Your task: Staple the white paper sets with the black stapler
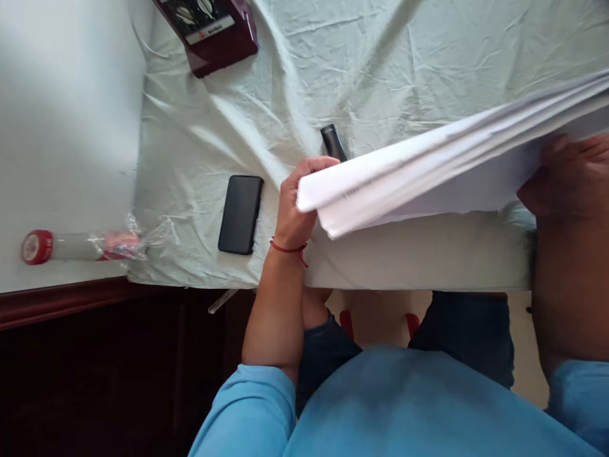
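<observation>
Several white sheets of paper (pixel 428 158), tilted on edge above the cloth, stretch from the middle to the right edge of the view. At their left end my left hand (pixel 297 197) is closed around them, with a red thread bracelet on its wrist. My right hand (pixel 575 168) grips the papers near their right part; it is blurred, and its fingertips are partly hidden. Faint print shows on one sheet, too small to read. Behind the papers, a black stick-shaped object (pixel 333 141) lies partly covered.
A black phone (pixel 240 214) rests left of my left hand on the pale green cloth (pixel 200 146). A dark red box-like device (pixel 216 38) stands at the back left. Against the wall lies a red-capped clear tube (pixel 71 246) with plastic wrap.
</observation>
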Demonstrator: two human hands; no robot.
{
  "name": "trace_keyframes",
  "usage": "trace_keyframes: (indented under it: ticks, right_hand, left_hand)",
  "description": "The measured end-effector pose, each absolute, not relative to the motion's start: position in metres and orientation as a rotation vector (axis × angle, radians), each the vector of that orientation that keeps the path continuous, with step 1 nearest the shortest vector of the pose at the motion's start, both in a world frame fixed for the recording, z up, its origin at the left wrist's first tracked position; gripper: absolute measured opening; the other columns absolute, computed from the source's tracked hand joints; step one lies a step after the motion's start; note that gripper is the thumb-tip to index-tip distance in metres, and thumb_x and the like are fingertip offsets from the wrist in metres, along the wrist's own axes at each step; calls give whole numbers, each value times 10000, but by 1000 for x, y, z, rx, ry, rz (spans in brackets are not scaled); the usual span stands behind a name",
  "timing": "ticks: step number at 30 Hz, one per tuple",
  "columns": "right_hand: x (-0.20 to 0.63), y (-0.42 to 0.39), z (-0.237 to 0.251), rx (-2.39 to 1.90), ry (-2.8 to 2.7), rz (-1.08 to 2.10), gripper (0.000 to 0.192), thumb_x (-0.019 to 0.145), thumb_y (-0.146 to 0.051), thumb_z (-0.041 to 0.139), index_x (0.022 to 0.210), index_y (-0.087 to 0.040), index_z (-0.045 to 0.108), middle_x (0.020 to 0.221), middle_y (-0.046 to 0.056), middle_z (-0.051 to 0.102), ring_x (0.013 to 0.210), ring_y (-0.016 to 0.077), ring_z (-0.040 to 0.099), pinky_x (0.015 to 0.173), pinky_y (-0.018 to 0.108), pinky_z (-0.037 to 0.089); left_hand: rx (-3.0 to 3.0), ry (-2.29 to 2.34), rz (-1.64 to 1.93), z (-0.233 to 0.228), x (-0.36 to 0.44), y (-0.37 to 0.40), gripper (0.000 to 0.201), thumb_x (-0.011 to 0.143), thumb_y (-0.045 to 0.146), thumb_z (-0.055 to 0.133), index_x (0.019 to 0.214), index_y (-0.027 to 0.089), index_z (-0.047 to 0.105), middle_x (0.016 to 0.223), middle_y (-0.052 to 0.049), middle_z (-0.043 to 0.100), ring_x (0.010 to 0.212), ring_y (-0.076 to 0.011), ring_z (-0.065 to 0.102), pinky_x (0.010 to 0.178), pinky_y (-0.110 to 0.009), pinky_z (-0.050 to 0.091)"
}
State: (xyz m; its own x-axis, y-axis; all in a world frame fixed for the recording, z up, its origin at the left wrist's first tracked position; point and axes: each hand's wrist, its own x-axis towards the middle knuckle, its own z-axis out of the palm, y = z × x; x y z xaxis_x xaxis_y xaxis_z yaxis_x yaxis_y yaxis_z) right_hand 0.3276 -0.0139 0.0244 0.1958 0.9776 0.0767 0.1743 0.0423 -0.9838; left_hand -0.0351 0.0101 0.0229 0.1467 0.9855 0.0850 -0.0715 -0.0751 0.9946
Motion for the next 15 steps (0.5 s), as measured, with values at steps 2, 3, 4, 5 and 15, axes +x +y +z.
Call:
trace_keyframes:
  ticks: [2, 3, 4, 5, 15]
  right_hand:
    - [323, -16, 25, -1337, -1170, 1045, 452, 702, -602, 808, 975, -261, 691, 1264, 6, 632, 1279, 234, 573, 1086, 421, 475]
    - [321, -16, 25, -1329, -1162, 1083, 456, 680, -560, 842, 980, -251, 692, 1258, 9, 635, 1242, 227, 596, 1083, 420, 484]
    - [319, -17, 25, -1328, -1160, 1075, 439, 678, -531, 853, 967, -242, 693, 1240, 8, 643, 1208, 217, 614, 1081, 417, 491]
    - [317, -16, 24, -1317, -1161, 1031, 408, 688, -505, 854, 949, -235, 694, 1215, 7, 652, 1184, 207, 626, 1087, 413, 489]
    - [318, -13, 28, -1182, -1227, 838, 440, 733, -590, 790, 1041, -299, 676, 1222, 3, 645, 1341, 236, 536, 1111, 439, 434]
  left_hand:
    - [1287, 1072, 1220, 16, -33, 14, 544, 787, 763, 877, 816, 235, 748, 882, -23, 692, 920, -193, 693, 713, -296, 557]
    - [1280, 1122, 1246, 12, -32, 16, 589, 801, 782, 849, 718, 225, 677, 796, -14, 635, 879, -190, 682, 678, -294, 538]
    - [1270, 1171, 1279, 10, -31, 17, 639, 814, 794, 827, 654, 220, 599, 721, -5, 567, 828, -183, 663, 646, -290, 517]
    - [1267, 1209, 1313, 8, -29, 18, 677, 827, 805, 806, 623, 216, 541, 681, 2, 512, 795, -175, 645, 629, -286, 501]
    - [1372, 1195, 1359, 14, -28, 18, 596, 790, 800, 840, 785, 224, 687, 856, -35, 660, 1052, -246, 724, 846, -353, 627]
